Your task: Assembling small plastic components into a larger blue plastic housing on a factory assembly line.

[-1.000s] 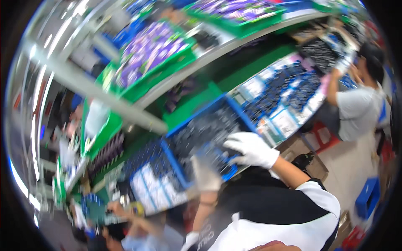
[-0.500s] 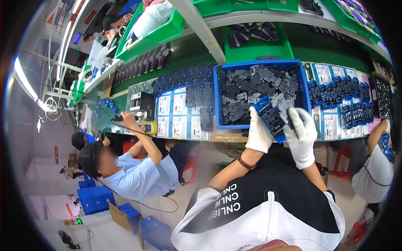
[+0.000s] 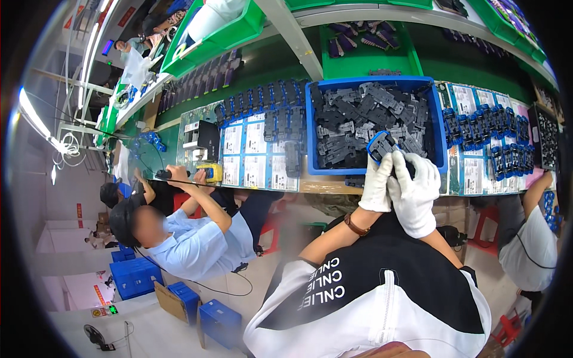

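Both my hands wear white gloves and meet at the near side of a blue bin [image 3: 310, 131] heaped with dark grey plastic chassis pieces [image 3: 382, 98]. Between them is a blue and black plastic part [image 3: 381, 145], shaped like a small vehicle body, tilted up over the bin's contents. My left hand [image 3: 377, 186] is closed round its lower end. My right hand [image 3: 415, 194] presses against the same part from the right, fingers bent and thumb close to the left hand. The gloves cover the part's lower portion, and whether a second piece sits under the right fingers is hidden.
Rows of blue and black parts [image 3: 483, 128] lie on the right of the bin, with more [image 3: 262, 98] on the left. Behind stands a green tray [image 3: 370, 59] of purple-black pieces. At left a co-worker [image 3: 191, 238] holds a corded tool near a yellow device [image 3: 211, 172].
My right hand has moved left and down against my left hand, its fingers curling in. The held part has turned and now shows less of its length.
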### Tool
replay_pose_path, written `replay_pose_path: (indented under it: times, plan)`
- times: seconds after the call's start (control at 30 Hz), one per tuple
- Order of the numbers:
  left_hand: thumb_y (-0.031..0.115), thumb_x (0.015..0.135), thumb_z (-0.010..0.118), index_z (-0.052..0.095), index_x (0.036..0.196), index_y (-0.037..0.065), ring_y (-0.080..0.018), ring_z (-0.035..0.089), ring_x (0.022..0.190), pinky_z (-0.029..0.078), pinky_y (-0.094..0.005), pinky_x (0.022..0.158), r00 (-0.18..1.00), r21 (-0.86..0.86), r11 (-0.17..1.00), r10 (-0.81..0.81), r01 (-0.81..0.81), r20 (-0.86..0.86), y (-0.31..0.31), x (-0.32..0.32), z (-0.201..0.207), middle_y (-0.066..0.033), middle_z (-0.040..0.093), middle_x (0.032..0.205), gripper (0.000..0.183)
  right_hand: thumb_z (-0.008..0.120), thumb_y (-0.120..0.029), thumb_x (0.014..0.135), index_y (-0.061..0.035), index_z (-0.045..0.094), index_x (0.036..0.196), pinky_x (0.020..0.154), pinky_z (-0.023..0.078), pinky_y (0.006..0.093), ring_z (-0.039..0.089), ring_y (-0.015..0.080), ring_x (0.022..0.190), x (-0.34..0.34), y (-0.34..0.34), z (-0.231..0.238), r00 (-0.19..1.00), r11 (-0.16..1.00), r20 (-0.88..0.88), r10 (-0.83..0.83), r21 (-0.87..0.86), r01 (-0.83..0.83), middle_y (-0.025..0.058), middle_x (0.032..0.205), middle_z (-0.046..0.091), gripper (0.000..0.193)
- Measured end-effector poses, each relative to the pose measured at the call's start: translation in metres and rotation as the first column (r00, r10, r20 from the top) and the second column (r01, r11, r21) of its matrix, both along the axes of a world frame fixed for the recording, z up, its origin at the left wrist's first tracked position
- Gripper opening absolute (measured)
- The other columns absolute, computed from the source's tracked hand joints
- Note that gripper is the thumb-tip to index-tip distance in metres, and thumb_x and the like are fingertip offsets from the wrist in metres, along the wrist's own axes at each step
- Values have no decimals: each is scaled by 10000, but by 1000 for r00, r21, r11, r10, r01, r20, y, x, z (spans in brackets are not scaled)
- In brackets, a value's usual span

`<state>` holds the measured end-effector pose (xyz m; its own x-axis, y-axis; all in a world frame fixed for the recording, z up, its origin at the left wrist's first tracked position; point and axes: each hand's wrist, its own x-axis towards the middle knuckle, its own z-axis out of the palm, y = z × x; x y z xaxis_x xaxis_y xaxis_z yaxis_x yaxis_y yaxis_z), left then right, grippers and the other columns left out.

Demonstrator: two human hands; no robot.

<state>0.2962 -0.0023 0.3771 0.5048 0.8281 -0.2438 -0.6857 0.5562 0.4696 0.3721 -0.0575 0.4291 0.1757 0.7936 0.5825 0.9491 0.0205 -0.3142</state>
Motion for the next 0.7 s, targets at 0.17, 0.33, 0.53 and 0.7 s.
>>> replay_pose_path:
  times: [0.17, 0.33, 0.53, 0.7]
  plan:
    - [106, 910, 555, 469, 1213, 118, -126, 580, 903, 512, -283, 800, 996, -28, 996, 87, -88, -36, 10, -2, -5, -12, 588, 1036, 315, 705, -164, 667, -120, 609, 1137, 801, 434, 400, 539, 276, 929, 2, 3, -6, 995, 1000, -101, -13, -20, 11, 95, 1025, 546, 482]
    - [116, 909, 557, 454, 1217, 117, -160, 590, 915, 532, -311, 764, 982, 26, 985, 174, -173, -67, 22, -14, 14, -31, 574, 1100, 324, 586, -335, 868, -17, 454, 1286, 819, 447, 357, 555, 243, 915, 8, -6, -20, 667, 997, -745, 29, -25, -71, 156, 1047, 559, 542]
    - [141, 918, 538, 470, 1205, 136, -193, 598, 933, 536, -358, 774, 979, 22, 982, 189, -188, -77, 19, -13, 11, -59, 592, 1100, 296, 599, -276, 874, -1, 420, 1318, 864, 454, 277, 530, 135, 1008, 3, -6, -28, -143, 932, -988, -59, -3, -363, 81, 1171, 546, 552]
    - [131, 914, 540, 463, 1195, 130, -202, 606, 909, 539, -353, 761, 969, 42, 978, 210, -206, -126, 19, -16, 11, -71, 592, 1107, 291, 642, -250, 848, 2, 439, 1304, 907, 428, 267, 525, 134, 1032, -11, -5, -28, -19, 968, -1000, -10, -5, -249, 83, 1180, 544, 559]
